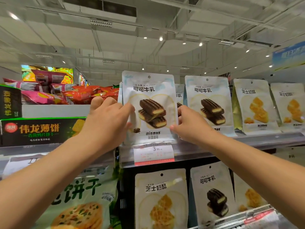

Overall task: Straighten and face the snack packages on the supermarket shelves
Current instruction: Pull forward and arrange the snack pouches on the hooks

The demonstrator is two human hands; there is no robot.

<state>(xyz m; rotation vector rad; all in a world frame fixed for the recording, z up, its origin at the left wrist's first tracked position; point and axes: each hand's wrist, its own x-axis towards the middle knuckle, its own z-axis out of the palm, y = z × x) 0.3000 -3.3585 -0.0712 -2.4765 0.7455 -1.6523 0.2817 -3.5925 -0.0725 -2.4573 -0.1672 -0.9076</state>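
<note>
Both hands pinch the same white cocoa-milk snack pouch: the left hand closes thumb and fingers on its left edge, the right hand on its right edge. The pouch stands upright, face forward, at the front edge of the upper shelf, just above a price tag. A matching pouch stands beside it to the right, then yellow cheese pouches; green biscuit boxes sit to the left.
</note>
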